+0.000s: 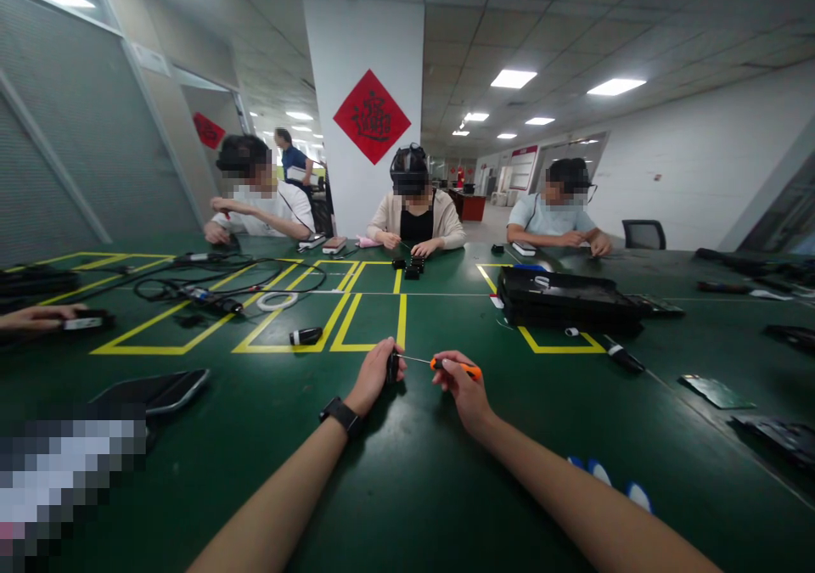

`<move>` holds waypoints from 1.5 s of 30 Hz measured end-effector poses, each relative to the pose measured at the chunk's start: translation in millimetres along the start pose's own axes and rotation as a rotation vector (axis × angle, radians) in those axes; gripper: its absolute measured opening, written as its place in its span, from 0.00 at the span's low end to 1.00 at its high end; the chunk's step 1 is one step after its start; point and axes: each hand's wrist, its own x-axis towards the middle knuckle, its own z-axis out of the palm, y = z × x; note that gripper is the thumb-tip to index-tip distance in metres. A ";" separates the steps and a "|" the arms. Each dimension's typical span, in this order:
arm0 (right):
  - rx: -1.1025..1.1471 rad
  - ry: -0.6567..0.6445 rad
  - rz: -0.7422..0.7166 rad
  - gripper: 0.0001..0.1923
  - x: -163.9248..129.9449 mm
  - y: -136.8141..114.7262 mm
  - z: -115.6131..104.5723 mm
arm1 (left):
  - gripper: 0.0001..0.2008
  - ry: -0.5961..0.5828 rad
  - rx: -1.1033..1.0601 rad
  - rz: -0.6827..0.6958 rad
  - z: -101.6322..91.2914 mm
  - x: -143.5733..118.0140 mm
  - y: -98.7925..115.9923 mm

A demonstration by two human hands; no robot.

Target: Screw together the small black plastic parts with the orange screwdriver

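My left hand [377, 374] is closed around a small black part [392, 367], most of it covered by the fingers. In my right hand [463, 390] is a screwdriver [474, 371] with an orange and black handle. Its thin metal shaft points left and its tip reaches the black part; whether it sits in a screw I cannot tell. Both hands are just above the green table [420, 488], in front of the yellow tape lines. A short black cylinder with a white band [306, 336] lies beyond my left hand.
A black open case [566, 301] stands at the right, with a green circuit board [716, 391] nearer. Cables [210, 294] and a white tape ring [278, 301] lie at the left. Several people sit across the table; another person's hand [44, 318] holds a black device at far left.
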 end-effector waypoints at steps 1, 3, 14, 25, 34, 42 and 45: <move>0.002 0.000 0.001 0.10 -0.1 -0.2 0.0 | 0.22 0.003 0.001 0.001 0.3 -0.1 0.2; 0.002 -0.005 0.006 0.10 -0.5 -0.9 0.2 | 0.22 0.004 0.003 0.002 0.9 -0.6 1.2; -0.037 0.001 0.016 0.10 0.2 -0.4 -1.3 | 0.20 -0.022 0.027 0.017 2.6 -2.7 4.7; 0.018 0.078 0.041 0.09 3.9 2.4 -1.3 | 0.16 -0.022 0.111 0.052 6.2 -2.7 4.1; 0.002 -0.033 0.044 0.12 4.4 -2.2 0.0 | 0.15 0.065 0.062 0.058 4.3 -2.4 8.0; -0.425 -0.116 -0.096 0.10 14.4 -11.5 -18.7 | 0.13 0.115 0.153 0.117 2.2 2.2 1.5; -0.609 -0.201 -0.200 0.11 14.6 -12.6 -24.6 | 0.11 0.140 0.262 0.154 1.2 1.7 0.9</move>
